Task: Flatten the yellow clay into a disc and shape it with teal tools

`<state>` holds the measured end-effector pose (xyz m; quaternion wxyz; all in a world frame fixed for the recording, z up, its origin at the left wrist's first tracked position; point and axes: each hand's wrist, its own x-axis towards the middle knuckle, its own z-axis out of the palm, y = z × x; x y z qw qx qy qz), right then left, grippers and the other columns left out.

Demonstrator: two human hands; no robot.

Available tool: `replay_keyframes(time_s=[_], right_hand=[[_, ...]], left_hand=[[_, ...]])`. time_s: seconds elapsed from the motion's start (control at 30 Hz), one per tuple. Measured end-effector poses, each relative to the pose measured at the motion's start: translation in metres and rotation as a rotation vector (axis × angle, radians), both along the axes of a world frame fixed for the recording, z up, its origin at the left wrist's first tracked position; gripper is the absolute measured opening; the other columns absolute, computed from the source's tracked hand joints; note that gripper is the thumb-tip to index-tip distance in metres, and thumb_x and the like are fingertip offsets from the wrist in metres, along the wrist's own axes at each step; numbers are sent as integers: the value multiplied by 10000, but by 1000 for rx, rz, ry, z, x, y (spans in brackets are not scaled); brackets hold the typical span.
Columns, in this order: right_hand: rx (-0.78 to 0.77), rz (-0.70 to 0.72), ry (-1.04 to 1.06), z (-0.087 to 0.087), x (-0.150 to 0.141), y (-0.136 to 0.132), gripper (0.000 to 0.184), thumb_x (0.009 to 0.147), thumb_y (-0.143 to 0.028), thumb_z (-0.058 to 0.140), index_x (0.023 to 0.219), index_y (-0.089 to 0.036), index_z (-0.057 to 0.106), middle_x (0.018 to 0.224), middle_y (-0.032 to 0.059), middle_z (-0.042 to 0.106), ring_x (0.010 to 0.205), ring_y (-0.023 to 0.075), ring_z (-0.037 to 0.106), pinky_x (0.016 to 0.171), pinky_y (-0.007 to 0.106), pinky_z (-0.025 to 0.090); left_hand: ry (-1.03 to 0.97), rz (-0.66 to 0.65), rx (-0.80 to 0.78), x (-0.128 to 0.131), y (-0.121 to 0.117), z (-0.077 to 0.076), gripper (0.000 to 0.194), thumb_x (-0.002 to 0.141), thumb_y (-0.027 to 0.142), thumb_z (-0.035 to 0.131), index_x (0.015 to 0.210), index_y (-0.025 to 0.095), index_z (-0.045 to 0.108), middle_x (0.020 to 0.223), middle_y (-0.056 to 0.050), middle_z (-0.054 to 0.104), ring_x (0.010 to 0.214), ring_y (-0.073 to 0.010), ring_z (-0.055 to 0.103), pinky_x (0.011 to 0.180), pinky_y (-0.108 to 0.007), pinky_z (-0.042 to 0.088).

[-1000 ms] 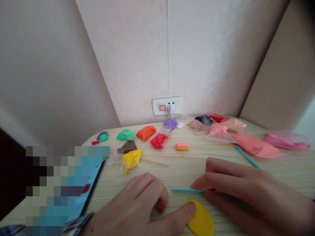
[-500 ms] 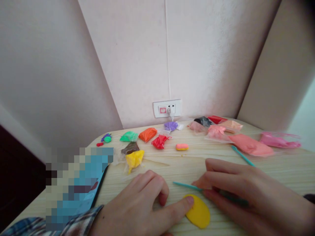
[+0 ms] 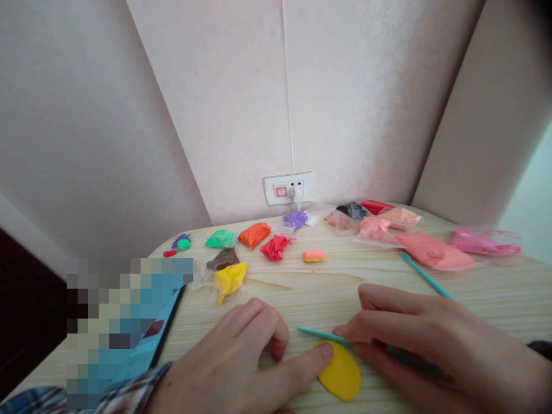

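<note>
Pale wood table (image 3: 267, 287) against a wall (image 3: 233, 115). Right hand (image 3: 388, 330) pinches a teal stick (image 3: 317, 333). Yellow disc (image 3: 344, 375) lies just nearside of that pinch; stick contact unclear. Left hand (image 3: 233, 359) unclenched, thumb on disc. Beyond the pinch: block (image 3: 314, 256), second stick (image 3: 426, 276), salmon bag (image 3: 435, 252).

Could pass below frame centre, between pink-yellow block (image 3: 314, 256) and teal tool (image 3: 321, 334); was blocked at lower left by screen device (image 3: 150, 330).
</note>
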<state>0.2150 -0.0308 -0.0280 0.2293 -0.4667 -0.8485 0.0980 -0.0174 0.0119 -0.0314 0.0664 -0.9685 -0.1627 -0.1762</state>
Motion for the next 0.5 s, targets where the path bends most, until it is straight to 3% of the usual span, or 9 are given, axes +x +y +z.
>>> replay_keyframes(time_s=[0.27,0.5], right_hand=[[149,-52,1,-12,0,-2,235,803,-118,418,711,-242,596,690,-13,597,493,90,541,466,201,427],[190,-75,-57,-7,1,-7,235,809,-150,413,693,-257,587,654,-15,609,428,87,512,394,202,394]], left_hand=[[-33,14,20,0,1,-4,371,913,238,428,1271,332,430,817,-5,496,685,-136,456,582,-204,390],[-4,14,-118,-3,-5,2,396,906,322,316,1280,289,440,916,-43,501,776,-169,485,650,-245,443]])
